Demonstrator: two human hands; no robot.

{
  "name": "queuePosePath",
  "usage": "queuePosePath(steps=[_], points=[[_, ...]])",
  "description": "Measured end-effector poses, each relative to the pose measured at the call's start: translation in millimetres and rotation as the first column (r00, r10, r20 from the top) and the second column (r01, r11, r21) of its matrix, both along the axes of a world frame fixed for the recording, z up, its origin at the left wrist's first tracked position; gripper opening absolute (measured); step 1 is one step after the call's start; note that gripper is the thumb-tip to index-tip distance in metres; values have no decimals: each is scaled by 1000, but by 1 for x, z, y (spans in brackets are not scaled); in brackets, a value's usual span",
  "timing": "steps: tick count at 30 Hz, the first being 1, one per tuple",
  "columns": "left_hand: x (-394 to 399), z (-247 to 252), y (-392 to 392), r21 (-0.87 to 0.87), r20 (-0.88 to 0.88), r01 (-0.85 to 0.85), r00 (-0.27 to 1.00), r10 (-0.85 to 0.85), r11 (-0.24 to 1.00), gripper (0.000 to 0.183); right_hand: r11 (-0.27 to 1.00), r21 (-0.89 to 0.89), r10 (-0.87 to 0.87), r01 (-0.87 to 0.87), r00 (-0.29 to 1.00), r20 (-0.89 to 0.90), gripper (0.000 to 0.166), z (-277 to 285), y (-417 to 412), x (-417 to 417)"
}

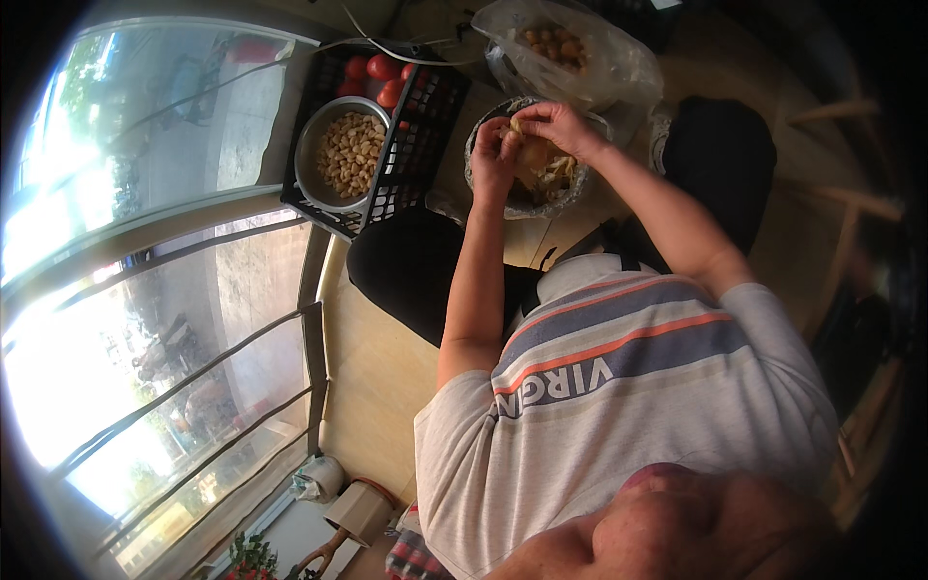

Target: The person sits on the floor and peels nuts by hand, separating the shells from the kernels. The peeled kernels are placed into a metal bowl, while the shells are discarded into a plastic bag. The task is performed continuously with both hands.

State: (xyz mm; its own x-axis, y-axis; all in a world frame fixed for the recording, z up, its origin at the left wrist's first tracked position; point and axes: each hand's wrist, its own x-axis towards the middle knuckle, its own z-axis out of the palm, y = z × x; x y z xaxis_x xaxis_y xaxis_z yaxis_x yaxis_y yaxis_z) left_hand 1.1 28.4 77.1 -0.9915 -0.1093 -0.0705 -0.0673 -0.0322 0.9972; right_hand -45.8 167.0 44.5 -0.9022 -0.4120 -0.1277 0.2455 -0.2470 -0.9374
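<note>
Both of my hands meet over a round bin [578,194] with a crinkled rim, which holds pale peelings or scraps [558,176]. Between the fingertips is a small yellowish piece [515,125], too small to name surely. My left hand [496,154] pinches near it from the left, and my right hand [558,127] has its thumb and fingertips on it from the right. To the left, a metal bowl [307,161] of pale shelled nuts or beans [351,154] rests on a black plastic crate [417,138]. Above the bin, a clear plastic bag [623,65] holds brown round pieces [557,48].
Red tomatoes [383,67] lie in the crate behind the bowl. A barred window [181,290] runs down the left side. Thin pale cables [406,56] cross above the crate. Near the lower left stand a beige planter [360,512] and a leafy plant with red blooms [252,554].
</note>
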Motion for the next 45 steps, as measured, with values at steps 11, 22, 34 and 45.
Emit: queuePosePath(steps=[11, 22, 34, 45], points=[[-2, 2, -5, -317, 2, 125, 991, -131, 940, 21, 994, 103, 55, -44, 993, -104, 19, -4, 8, -5], [-2, 5, -11, -550, 8, 146, 986, -169, 822, 15, 988, 101, 113, -113, 994, 9, 23, 0, 12, -3], [-4, -2, -13, -650, -8, 139, 982, -189, 747, 13, 978, 138, 151, -158, 987, 59, 24, -4, 12, -3], [-2, -4, -13, -635, 0, 107, 990, -139, 765, 12, 971, 138, 180, -194, 978, 106, 20, -6, 12, -3]])
